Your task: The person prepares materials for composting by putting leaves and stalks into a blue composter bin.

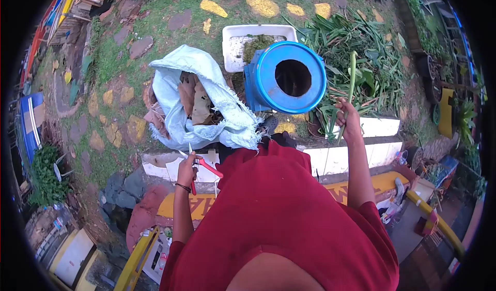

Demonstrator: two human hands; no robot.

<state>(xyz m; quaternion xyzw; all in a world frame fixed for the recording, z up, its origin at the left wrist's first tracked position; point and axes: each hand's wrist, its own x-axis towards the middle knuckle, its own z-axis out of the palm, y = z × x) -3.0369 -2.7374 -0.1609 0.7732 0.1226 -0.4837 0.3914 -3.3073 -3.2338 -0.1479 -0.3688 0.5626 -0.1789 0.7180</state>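
Note:
My left hand [188,171] is closed around a red handle of the pruning shears [209,168], whose two metal blades point up and stand apart. My right hand [349,119] grips a long green plant stalk [352,79], held roughly upright at the right. Between my hands stands a blue bin [251,87] with a round dark hole in its lid [279,103]. Left of it lies an open pale-blue woven sack [175,61] with large dry brown leaves [194,97] inside. Behind the bin is a white tray [232,32] holding mossy green matter.
A heap of cut green leaves [356,53] lies on the ground right of the bin. White-tiled ledges [336,160] and a yellow lettered board [382,181] run close to my body. Grass with yellow stepping stones [262,5] stretches ahead.

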